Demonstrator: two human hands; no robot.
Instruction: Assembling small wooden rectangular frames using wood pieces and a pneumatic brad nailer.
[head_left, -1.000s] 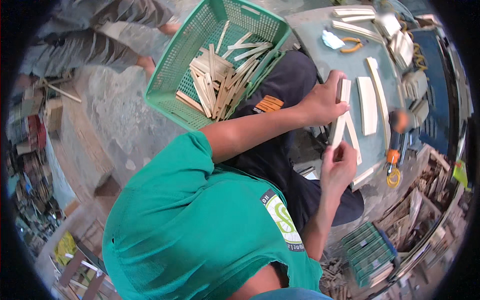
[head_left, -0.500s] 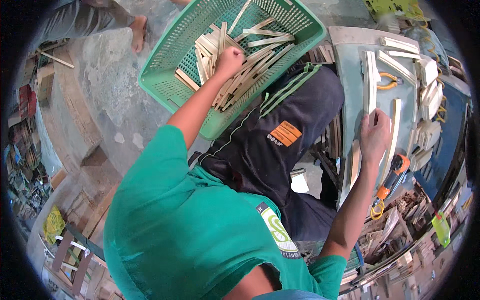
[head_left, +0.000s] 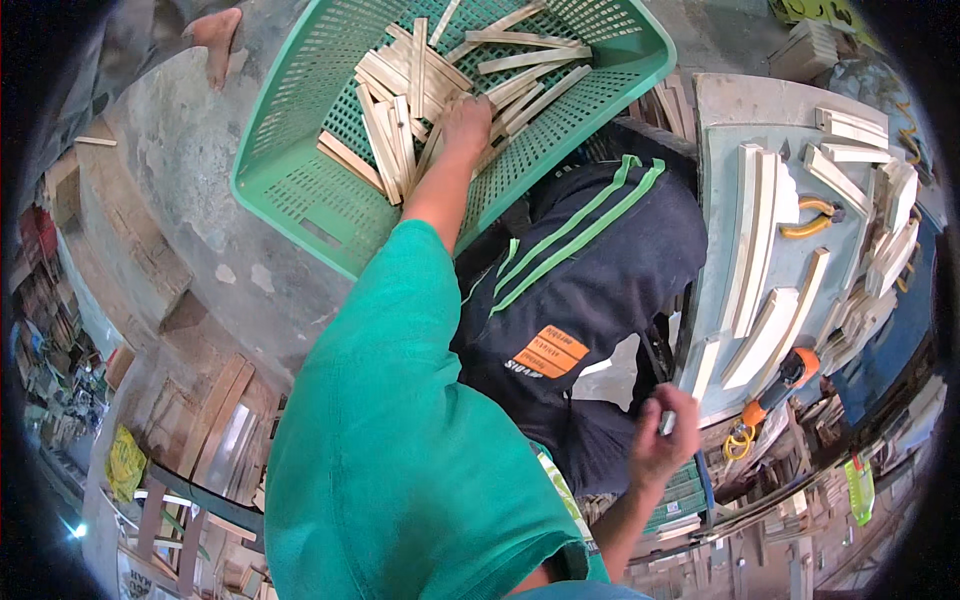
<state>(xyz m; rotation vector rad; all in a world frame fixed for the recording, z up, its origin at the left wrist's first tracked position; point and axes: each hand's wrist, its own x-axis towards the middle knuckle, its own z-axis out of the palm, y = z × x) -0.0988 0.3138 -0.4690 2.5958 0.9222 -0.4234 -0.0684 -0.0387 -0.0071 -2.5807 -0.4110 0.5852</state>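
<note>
Inside the green plastic basket (head_left: 330, 222), my left hand (head_left: 466, 125) is closed on wooden strips in the loose pile (head_left: 415, 75); its fingertips are partly hidden among them. My right hand (head_left: 665, 435) is raised near my right knee, short of the worktable, with its fingers curled around a small whitish-grey piece (head_left: 667, 423) whose kind I cannot make out. On the grey-blue worktable (head_left: 715, 170), long pale strips (head_left: 757, 240) lie side by side, close to yellow-handled pliers (head_left: 812, 218).
An orange and black power tool (head_left: 780, 385) with a coiled yellow hose lies at the table's near edge. Stacked wooden pieces (head_left: 890, 230) line the table's right side. At the upper left, another person's bare foot (head_left: 213, 45) rests on the concrete floor. Wood scraps crowd the lower right.
My right hand has left the strips on the table and come down toward my body. In the basket, my left hand has moved lower into the pile. The whole view has shifted.
</note>
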